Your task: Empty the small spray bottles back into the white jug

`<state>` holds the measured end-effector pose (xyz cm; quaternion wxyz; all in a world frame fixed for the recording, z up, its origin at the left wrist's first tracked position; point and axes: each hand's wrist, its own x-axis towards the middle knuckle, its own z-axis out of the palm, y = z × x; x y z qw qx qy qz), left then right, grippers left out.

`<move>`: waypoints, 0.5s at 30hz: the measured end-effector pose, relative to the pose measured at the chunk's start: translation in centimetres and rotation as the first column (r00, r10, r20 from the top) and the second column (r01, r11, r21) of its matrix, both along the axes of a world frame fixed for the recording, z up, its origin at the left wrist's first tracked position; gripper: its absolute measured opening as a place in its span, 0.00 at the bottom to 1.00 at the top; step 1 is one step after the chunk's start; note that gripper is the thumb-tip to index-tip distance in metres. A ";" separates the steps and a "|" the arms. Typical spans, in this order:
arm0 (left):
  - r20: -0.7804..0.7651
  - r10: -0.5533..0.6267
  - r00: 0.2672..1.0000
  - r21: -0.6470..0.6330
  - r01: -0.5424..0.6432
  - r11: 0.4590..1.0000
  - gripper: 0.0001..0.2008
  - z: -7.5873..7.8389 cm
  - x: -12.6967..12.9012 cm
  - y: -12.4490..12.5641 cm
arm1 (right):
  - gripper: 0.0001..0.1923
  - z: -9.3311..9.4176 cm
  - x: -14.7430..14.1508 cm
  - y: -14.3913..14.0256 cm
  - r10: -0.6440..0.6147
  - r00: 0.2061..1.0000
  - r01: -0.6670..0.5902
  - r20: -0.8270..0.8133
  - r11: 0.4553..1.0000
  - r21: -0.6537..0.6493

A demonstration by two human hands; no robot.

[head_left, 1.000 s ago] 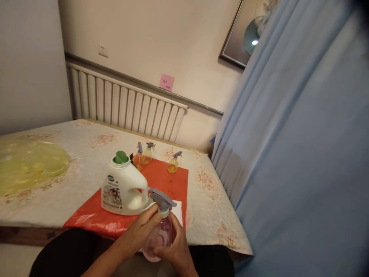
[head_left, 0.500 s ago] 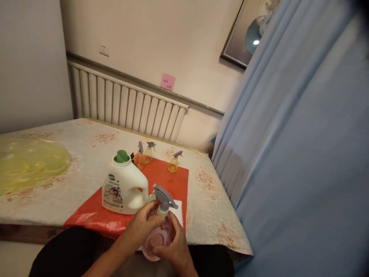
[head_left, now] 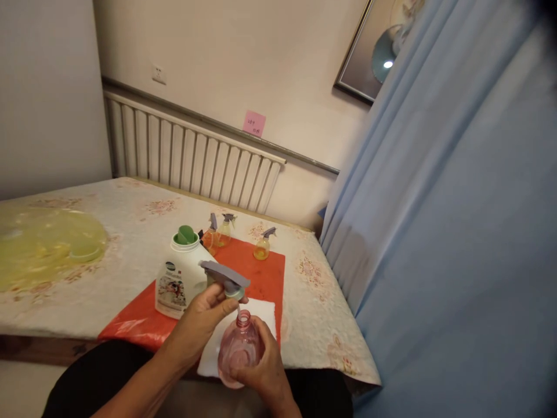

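My right hand (head_left: 261, 374) grips a clear pink spray bottle (head_left: 238, 350) from below, held over my lap at the table's near edge; its neck is uncovered. My left hand (head_left: 201, 316) holds the grey spray head (head_left: 224, 277) lifted just above the bottle's neck, its thin tube still hanging toward the opening. Behind my left hand stands a white detergent jug (head_left: 178, 283) with a green cap on an orange-red plastic sheet (head_left: 256, 276). A white cloth (head_left: 265, 313) lies on the sheet under the bottle.
Three small yellow spray bottles (head_left: 261, 244) stand at the sheet's far edge. A yellow transparent plastic cover (head_left: 43, 244) lies at the left of the floral tablecloth (head_left: 313, 313). A radiator (head_left: 191, 162) runs along the wall; a blue curtain (head_left: 435, 232) hangs right.
My left hand has pulled the grey spray head up and to the left, off the pink bottle. My right hand keeps the bottle in about the same place.
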<state>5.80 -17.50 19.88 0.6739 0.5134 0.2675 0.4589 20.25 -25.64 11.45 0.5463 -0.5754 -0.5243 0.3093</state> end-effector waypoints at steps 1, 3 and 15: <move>0.000 0.020 1.000 0.018 -0.020 1.000 0.13 0.5 -0.2 0.2 | 0.41 -0.1 0.0 0.1 -0.006 1.000 0.005 0.028 1.000 0.014; 0.005 0.041 0.999 0.057 -0.042 0.997 0.12 1.4 -0.8 0.6 | 0.41 -0.3 -0.1 0.3 -0.003 0.997 0.000 0.074 0.999 0.040; 0.117 0.039 0.992 0.051 -0.045 0.998 0.18 2.6 -3.2 1.1 | 0.41 0.5 -0.5 0.3 0.024 0.994 -0.026 0.109 0.999 0.018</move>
